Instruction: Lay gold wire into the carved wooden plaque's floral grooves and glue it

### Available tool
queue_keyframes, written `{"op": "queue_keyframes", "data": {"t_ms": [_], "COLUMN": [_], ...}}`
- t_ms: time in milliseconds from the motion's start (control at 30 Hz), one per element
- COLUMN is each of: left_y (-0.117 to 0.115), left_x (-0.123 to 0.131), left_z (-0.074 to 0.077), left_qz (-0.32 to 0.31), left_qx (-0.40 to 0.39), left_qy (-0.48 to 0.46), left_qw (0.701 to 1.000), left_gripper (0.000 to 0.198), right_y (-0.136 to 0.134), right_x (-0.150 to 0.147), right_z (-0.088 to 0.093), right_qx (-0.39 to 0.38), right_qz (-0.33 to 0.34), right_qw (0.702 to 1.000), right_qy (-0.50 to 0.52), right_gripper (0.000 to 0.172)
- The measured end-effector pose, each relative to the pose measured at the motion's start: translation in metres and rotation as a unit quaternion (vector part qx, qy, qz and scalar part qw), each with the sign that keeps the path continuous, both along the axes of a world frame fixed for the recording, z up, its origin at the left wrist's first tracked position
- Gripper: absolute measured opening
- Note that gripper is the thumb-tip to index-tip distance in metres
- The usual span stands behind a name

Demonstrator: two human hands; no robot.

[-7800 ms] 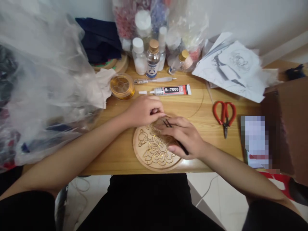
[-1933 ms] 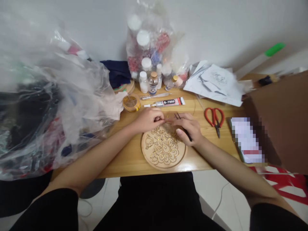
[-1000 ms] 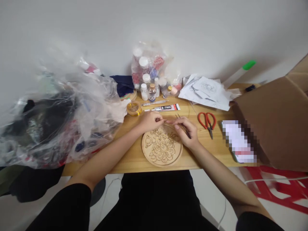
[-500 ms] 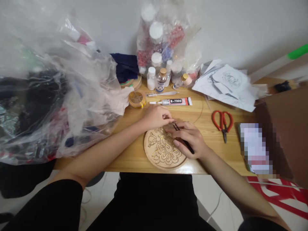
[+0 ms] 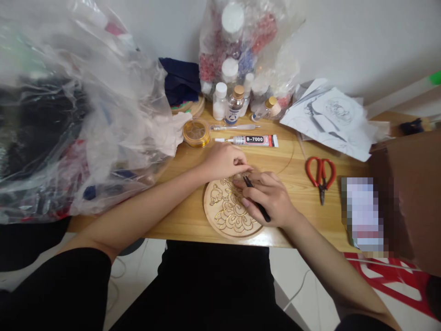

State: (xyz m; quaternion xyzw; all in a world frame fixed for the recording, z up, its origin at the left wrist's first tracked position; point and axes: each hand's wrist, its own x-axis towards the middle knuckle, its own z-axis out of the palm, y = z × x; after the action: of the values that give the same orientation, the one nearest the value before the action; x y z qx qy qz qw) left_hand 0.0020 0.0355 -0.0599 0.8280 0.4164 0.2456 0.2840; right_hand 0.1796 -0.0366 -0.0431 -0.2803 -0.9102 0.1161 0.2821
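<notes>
A round wooden board (image 5: 234, 225) with a carved flower pattern, partly lined with gold wire, lies near the table's front edge. My right hand (image 5: 267, 195) is closed around black tweezers (image 5: 259, 206), their tips over the board's upper part. At the board's upper edge, my left hand (image 5: 229, 162) pinches with thumb and forefinger; what it holds is too small to name. A thin wire curves over the table to the right of the hands. The fingers hide the upper right of the board.
Behind the hands are a glue tube (image 5: 257, 140), a pen (image 5: 236, 127), a gold wire spool (image 5: 196, 132) and small bottles (image 5: 219, 103). Red-handled pliers (image 5: 321, 177), paper drawings (image 5: 332, 117), a phone (image 5: 365, 214) and a cardboard box (image 5: 413, 193) stand right. Plastic bags (image 5: 131, 110) fill the left.
The camera view has shifted slightly. The tweezers have tilted and their tips sit closer together, nearer the left fingertips. Both hands keep nearly the same place at the board.
</notes>
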Motion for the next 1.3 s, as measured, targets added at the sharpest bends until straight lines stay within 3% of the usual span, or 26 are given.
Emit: {"op": "queue_keyframes", "data": {"t_ms": [200, 467, 1033, 1300], "left_y": [0.0001, 0.0008, 0.0011, -0.0002], "left_x": [0.0005, 0.0005, -0.0002, -0.0001], "left_z": [0.0006, 0.0013, 0.0019, 0.0012], "left_qz": [0.006, 0.002, -0.007, 0.001], "left_qx": [-0.003, -0.015, -0.006, -0.004], "left_qy": [0.004, 0.015, 0.018, 0.016], "left_qw": [1.0, 1.0, 1.0, 1.0], "left_gripper": [0.02, 0.014, 0.02, 0.023], "right_y": [0.0003, 0.0022, -0.0049, -0.005], "right_x": [0.0007, 0.003, -0.0057, -0.0059], "right_z": [-0.0009, -0.0016, 0.0024, 0.0012], "right_qx": [0.002, -0.098, 0.076, 0.06], "right_qz": [0.011, 0.008, 0.028, 0.019], "right_qw": [1.0, 0.992, 0.995, 0.997], "right_qy": [-0.007, 0.085, -0.053, -0.033], "right_gripper": [0.009, 0.023, 0.011, 0.014]}}
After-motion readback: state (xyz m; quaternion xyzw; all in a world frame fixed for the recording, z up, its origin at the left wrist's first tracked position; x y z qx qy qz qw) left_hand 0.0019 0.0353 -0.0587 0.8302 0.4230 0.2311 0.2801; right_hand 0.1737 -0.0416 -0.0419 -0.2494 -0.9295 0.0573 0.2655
